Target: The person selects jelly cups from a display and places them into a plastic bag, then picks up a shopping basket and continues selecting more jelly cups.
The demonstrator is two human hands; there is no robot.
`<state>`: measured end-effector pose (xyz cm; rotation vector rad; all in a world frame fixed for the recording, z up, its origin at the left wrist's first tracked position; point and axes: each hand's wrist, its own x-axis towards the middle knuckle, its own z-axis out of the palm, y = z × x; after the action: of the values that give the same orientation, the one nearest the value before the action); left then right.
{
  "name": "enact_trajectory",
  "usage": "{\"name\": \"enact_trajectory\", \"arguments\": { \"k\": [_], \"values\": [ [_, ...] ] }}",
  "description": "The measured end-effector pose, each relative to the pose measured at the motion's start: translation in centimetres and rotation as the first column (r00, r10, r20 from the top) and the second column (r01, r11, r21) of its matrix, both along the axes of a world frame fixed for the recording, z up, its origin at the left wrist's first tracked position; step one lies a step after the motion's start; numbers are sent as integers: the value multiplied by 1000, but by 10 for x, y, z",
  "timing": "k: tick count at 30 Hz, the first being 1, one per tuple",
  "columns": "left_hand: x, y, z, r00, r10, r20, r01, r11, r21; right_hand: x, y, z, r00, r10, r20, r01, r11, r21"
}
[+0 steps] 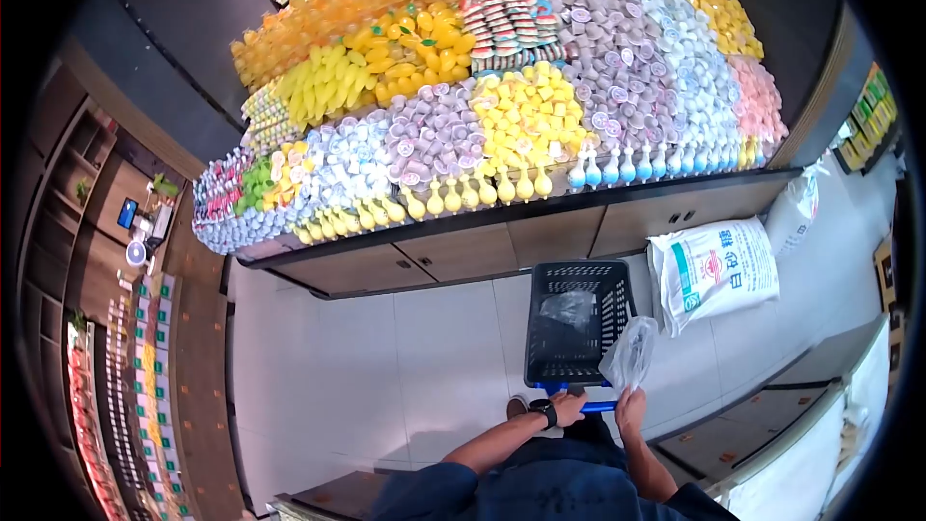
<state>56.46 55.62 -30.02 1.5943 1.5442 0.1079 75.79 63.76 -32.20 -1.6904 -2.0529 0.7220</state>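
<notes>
My left hand point(569, 409), with a dark watch at the wrist, is closed round the left part of a blue handle point(599, 406). A clear plastic bag point(631, 352) stands up from my right hand point(632, 409), whose fingers are closed on its lower end beside the handle. In front of both hands is a black shopping basket point(531, 328) with slotted walls. Inside it lies another clear plastic bag point(567, 308); its contents are hard to make out. The bag in my right hand overlaps the basket's right near corner.
Ahead, a long display holds small cups point(617, 68), yellow packs point(526, 116) and yellow bottle-shaped items point(470, 195) above wooden cabinets point(463, 256). A white printed sack point(714, 270) lies right of the basket. Shelves point(125, 376) stand left; a white-topped counter point(796, 463) is near right.
</notes>
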Motion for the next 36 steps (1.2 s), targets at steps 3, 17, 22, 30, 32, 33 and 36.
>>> {"name": "enact_trajectory", "arguments": {
  "k": [3, 17, 22, 30, 32, 33, 36],
  "values": [
    [13, 10, 17, 994, 76, 83, -63, 987, -149, 8, 21, -2, 997, 71, -4, -72, 997, -21],
    [99, 88, -21, 767, 619, 168, -588, 783, -203, -20, 190, -30, 842, 537, -59, -517, 832, 200],
    [96, 107, -30, 597, 775, 207, -774, 625, -108, -91, 218, -39, 814, 580, -41, -566, 806, 171],
    [53, 96, -26, 377, 893, 245, -917, 397, -39, -187, 186, -13, 762, 647, -41, -616, 742, 263],
    [42, 91, -32, 308, 914, 264, -946, 323, -14, -212, 181, -17, 715, 699, -34, -671, 699, 247],
    [36, 87, -26, 295, 924, 243, -954, 297, 30, -224, 177, -18, 679, 732, -45, -706, 669, 234],
    [14, 70, -11, 240, 953, 185, -971, 237, 38, -257, 160, -18, 635, 771, -53, -749, 631, 200]
  ]
}}
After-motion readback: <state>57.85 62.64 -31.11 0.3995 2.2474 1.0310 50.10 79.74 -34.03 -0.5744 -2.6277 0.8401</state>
